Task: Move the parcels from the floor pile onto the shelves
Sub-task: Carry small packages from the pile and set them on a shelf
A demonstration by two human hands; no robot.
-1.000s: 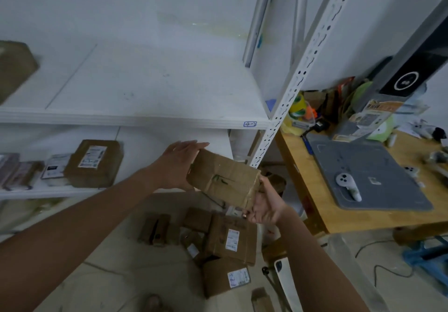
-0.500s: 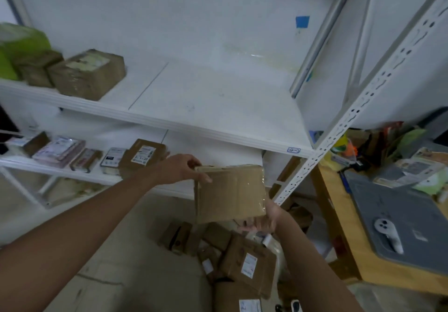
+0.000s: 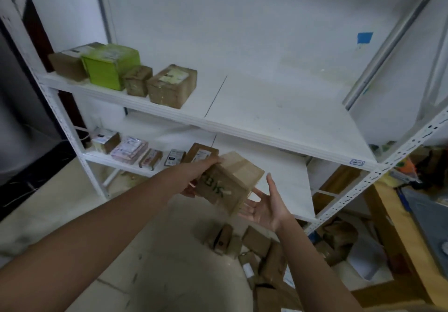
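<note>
The left hand point(image 3: 194, 177) is clamping the parcel point(image 3: 230, 181) with curled fingers; the right hand point(image 3: 264, 206) is hovering just beneath, fingers spread; the upper shelf point(image 3: 278, 110) is lying ahead, above.

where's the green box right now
In the head view, the bright green cardboard box sits at the left end of the upper white shelf, between a brown cardboard parcel on its left and a smaller brown parcel on its right.

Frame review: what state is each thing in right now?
held parcel: tilted, off the floor
left hand: grips held parcel's upper edge
right hand: open, palm up, beside its lower corner
upper shelf: four boxes at left end
floor pile: on the floor, not yet shelved
</note>
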